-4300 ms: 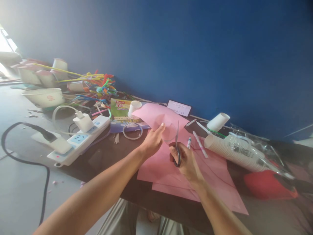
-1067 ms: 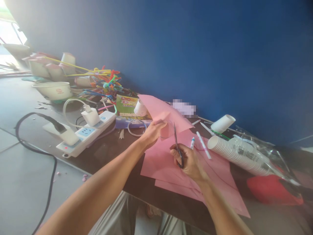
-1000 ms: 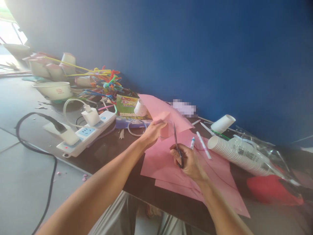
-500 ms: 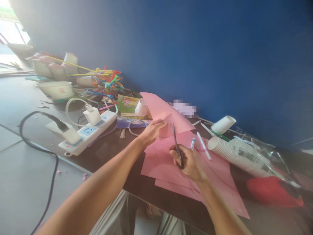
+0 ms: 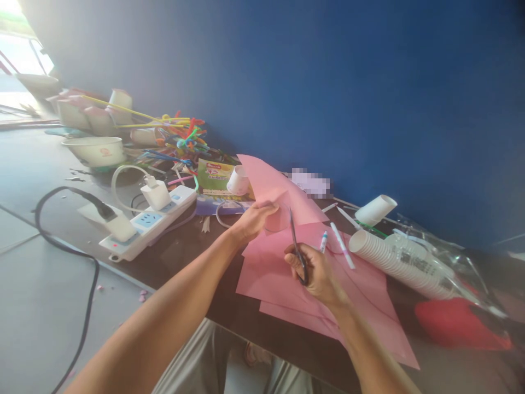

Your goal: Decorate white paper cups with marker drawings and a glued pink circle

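Observation:
My left hand (image 5: pixel 256 219) pinches a sheet of pink paper (image 5: pixel 283 189), which stands raised and curled above the table. A rounded flap with a drawn outline hangs from it beside my fingers. My right hand (image 5: pixel 314 268) is closed around the handles of a pair of scissors (image 5: pixel 299 251). The blades point up and away, at the edge of the raised paper near the rounded flap. Below both hands lie more pink sheets (image 5: pixel 279 273), flat and overlapping. Two markers, one a white marker (image 5: pixel 342 245), rest on these sheets just beyond my right hand.
On the right lie a stack of paper cups (image 5: pixel 394 262), a single cup (image 5: pixel 376 210) and a red bag (image 5: pixel 459 323). Left are a power strip (image 5: pixel 151 221) with plugs and cables, a paper bowl (image 5: pixel 94 151) and colourful pipe cleaners (image 5: pixel 184 137). A blue wall (image 5: pixel 328 82) stands behind.
Almost nothing differs. Both hands keep their grip on the paper and scissors, and the whole view has shifted very slightly.

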### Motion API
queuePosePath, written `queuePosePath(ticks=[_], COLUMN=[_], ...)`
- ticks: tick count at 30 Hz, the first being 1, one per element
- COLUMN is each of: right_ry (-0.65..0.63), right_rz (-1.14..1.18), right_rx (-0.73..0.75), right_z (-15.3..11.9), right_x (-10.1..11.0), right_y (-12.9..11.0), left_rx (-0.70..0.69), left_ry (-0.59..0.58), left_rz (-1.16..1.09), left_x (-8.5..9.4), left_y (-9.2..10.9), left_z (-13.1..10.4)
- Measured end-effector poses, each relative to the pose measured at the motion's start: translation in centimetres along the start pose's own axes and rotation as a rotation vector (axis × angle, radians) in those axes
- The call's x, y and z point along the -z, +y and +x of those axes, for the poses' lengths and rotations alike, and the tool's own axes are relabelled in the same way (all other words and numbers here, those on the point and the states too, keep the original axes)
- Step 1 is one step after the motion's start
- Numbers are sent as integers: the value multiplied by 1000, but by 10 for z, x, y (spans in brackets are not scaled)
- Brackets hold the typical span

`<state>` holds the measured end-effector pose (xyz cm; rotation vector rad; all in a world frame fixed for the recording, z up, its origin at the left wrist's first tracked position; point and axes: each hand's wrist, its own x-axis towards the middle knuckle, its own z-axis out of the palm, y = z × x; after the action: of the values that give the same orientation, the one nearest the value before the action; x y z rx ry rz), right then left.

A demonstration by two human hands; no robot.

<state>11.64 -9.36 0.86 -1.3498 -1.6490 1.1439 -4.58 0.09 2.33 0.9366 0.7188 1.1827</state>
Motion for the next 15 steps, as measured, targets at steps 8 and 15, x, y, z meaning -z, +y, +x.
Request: queuePosePath(ticks=[8,15], right_ry=[-15,-23], right_rz=[-17,-43], right_rx=[-9,-11], right_z=[0,1], right_x=[2,3], right_y=[1,2], left_rx=[-4,-11], left_ry=[-4,-19], left_rz=[70,77], left_x=[3,4], left_y=[3,5], left_z=[0,0])
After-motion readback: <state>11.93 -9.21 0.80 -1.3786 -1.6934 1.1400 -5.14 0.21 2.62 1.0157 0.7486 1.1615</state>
